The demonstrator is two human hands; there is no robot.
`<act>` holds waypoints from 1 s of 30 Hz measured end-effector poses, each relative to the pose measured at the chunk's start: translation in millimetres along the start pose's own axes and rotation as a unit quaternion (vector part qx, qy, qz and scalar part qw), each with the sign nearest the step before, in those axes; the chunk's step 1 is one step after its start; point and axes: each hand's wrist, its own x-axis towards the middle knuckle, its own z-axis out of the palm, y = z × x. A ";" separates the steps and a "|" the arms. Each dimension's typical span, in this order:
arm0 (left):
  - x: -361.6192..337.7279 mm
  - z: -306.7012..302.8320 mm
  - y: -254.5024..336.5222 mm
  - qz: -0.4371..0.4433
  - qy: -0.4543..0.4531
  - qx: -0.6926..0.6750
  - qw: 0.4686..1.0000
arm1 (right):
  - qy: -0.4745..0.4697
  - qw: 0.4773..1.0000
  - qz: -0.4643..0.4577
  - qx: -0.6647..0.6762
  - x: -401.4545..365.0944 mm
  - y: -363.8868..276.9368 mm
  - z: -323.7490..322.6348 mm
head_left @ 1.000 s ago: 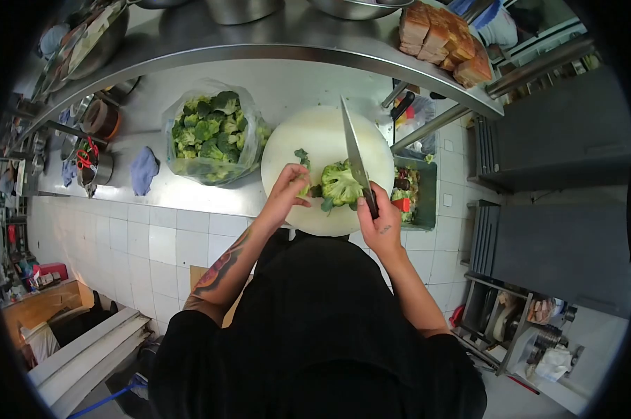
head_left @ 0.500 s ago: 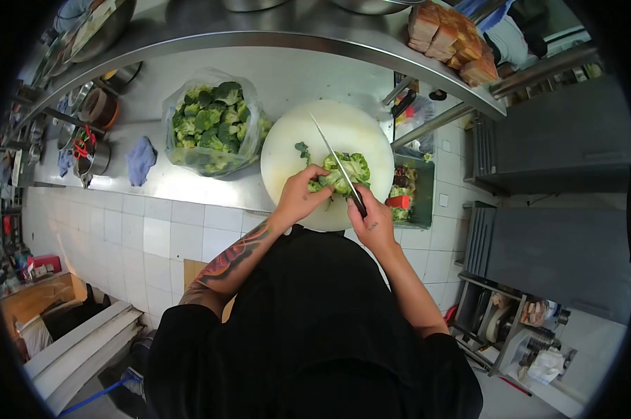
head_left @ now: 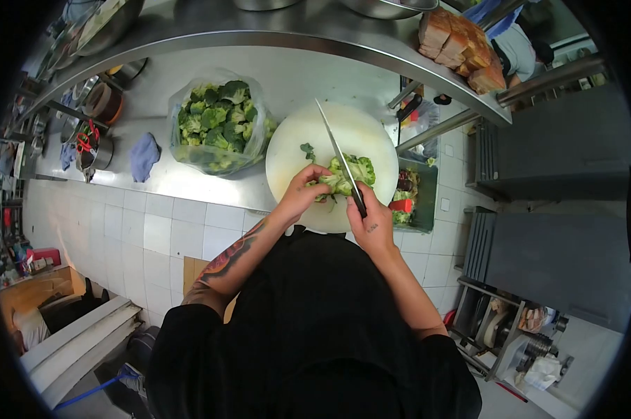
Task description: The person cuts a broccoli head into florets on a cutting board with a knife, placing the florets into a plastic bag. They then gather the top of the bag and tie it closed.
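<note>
A round white cutting board (head_left: 287,143) lies in front of me on the steel counter. On it is a head of broccoli (head_left: 361,170), pale stem side toward my left hand (head_left: 305,190). The fingers of that hand are curled round the broccoli's left side, thumb below. My right hand (head_left: 368,218) is wrapped round the black handle of a long kitchen knife (head_left: 335,146). Its blade points away from me and slants over the broccoli. A small loose leaf (head_left: 307,150) lies on the board above my left hand.
Left of the board stands a clear plastic bag of broccoli florets (head_left: 218,119). A blue cloth (head_left: 144,157) lies farther left, near a pot with red-handled scissors (head_left: 86,140). Right of the board, a green bin (head_left: 421,209) holds scraps. Roasted meat blocks (head_left: 462,49) sit on the overhead shelf (head_left: 273,36).
The whole view has shifted slightly. My left fingers have loosened a little on the broccoli, and the knife blade stands a bit more upright in view.
</note>
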 end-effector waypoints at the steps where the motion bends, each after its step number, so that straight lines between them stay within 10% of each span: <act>1: -0.5 -0.5 5.0 -0.038 -0.010 -0.105 0.994 | -0.002 1.000 -0.001 0.003 -0.7 -2.3 -2.4; 6: -25.8 -25.3 56.3 0.007 0.012 -0.054 0.998 | 0.057 0.995 0.002 0.084 -13.4 20.9 -4.7; 8: -30.4 -52.8 85.1 0.178 0.099 0.139 0.969 | 0.112 0.984 0.009 0.137 -18.8 29.4 -7.4; 11: -12.8 -112.4 134.6 0.352 0.333 0.327 0.811 | 0.108 0.979 0.110 0.133 -28.2 49.8 -25.2; 16: 33.8 -161.4 158.7 0.389 0.240 0.643 0.615 | 0.116 0.947 0.192 0.231 -35.6 82.0 -28.5; 20: 53.4 -164.7 160.4 0.375 0.170 0.678 0.609 | 0.106 0.945 0.204 0.232 -35.8 79.5 -31.1; 22: 54.9 -162.7 164.6 0.308 0.119 0.494 0.804 | 0.113 0.947 0.207 0.216 -42.1 78.7 -27.7; 26: 65.6 -155.4 166.8 0.324 0.060 0.305 0.894 | 0.128 0.940 0.208 0.237 -52.7 89.5 -14.1; 30: 41.9 -140.7 189.7 0.434 0.182 0.239 0.849 | 0.140 0.957 0.187 0.171 -64.4 91.6 -6.2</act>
